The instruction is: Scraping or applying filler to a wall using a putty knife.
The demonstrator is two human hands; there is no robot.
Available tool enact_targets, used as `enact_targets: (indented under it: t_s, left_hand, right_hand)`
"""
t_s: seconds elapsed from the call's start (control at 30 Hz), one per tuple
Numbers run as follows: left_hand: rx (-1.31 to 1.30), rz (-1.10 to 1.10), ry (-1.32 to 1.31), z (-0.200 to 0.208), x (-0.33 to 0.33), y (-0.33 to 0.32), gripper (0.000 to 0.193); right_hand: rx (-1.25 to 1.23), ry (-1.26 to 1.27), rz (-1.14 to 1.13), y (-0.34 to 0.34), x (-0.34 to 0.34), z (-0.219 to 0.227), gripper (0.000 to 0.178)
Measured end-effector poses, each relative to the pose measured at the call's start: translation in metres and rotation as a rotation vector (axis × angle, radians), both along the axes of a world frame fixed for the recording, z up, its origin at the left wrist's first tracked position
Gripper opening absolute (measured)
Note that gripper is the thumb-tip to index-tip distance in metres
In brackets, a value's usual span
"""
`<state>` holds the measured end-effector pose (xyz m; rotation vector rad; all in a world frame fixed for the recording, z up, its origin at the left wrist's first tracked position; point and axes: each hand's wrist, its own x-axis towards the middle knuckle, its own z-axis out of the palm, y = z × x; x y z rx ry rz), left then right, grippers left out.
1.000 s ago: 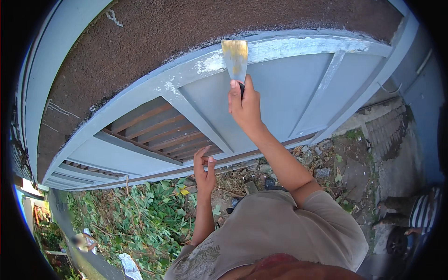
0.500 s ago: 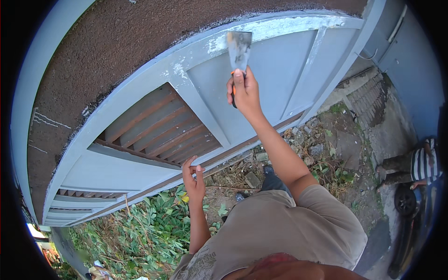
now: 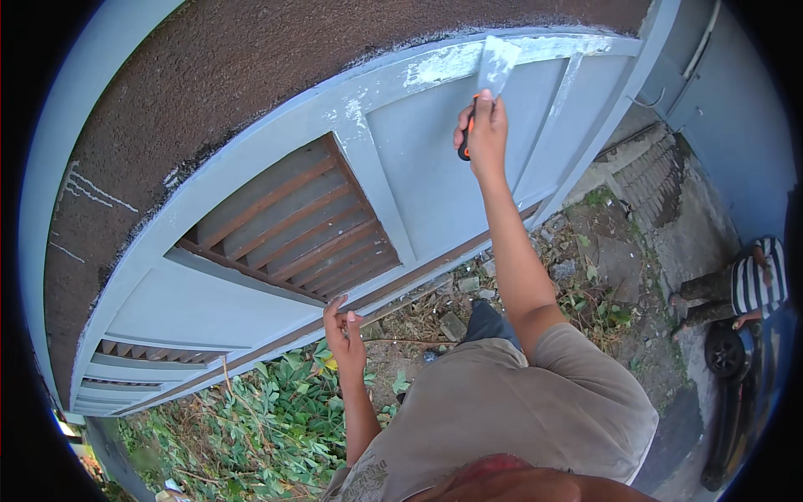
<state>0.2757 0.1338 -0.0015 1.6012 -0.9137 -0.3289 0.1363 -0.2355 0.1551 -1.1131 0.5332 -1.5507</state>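
Observation:
My right hand [image 3: 487, 134] is closed round the black and orange handle of a putty knife [image 3: 497, 65]. Its broad metal blade lies against the pale blue-grey frame [image 3: 393, 71], over a band of white, patchy marks. Below the hand is a flat blue-grey panel [image 3: 435, 151] between upright strips. My left hand [image 3: 345, 341] is raised near the frame's lower edge, just below the brown slatted vent [image 3: 293, 222]. Its fingers are apart and partly bent, and nothing shows in them.
Rough brown wall [image 3: 242, 58] borders the frame above. Leafy green plants [image 3: 293, 402] and broken stones [image 3: 452, 326] cover the ground by my feet. At the right, a person in a striped shirt [image 3: 757, 280] stands near a dark vehicle's wheel [image 3: 726, 353].
My right hand has moved the putty knife to the right along the frame, and its blade now tilts more to the right. My left hand has barely shifted.

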Motion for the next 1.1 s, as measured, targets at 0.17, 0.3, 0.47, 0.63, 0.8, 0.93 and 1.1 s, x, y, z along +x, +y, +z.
enact_targets:
  t_s: [0.17, 0.3, 0.47, 0.63, 0.8, 0.93, 1.1]
  left_hand:
    - [-0.02, 0.008, 0.076, 0.001, 0.003, -0.001, 0.033]
    - [-0.056, -0.038, 0.03, 0.007, 0.006, -0.005, 0.031]
    - [-0.088, -0.018, 0.019, 0.004, 0.012, -0.002, 0.033]
    - [-0.025, -0.024, 0.032, 0.005, 0.003, 0.009, 0.034]
    - [-0.089, -0.024, 0.039, 0.005, -0.003, 0.009, 0.034]
    - [-0.04, 0.017, 0.078, -0.003, -0.001, 0.019, 0.034]
    - [-0.031, -0.051, 0.02, 0.004, -0.003, 0.011, 0.033]
  right_hand:
    - [-0.066, 0.313, 0.069, 0.042, 0.016, -0.019, 0.036]
    - [-0.023, 0.04, -0.004, 0.011, -0.001, -0.018, 0.037]
    - [-0.067, 0.229, 0.018, 0.026, 0.017, -0.005, 0.036]
    - [-0.124, 0.337, 0.162, 0.058, 0.03, -0.009, 0.034]
    - [0.016, 0.089, -0.036, 0.016, 0.014, -0.01, 0.03]
    - [-0.084, 0.361, 0.112, 0.052, 0.022, -0.029, 0.031]
    - [0.037, -0.075, 0.004, 0.022, -0.004, -0.009, 0.034]
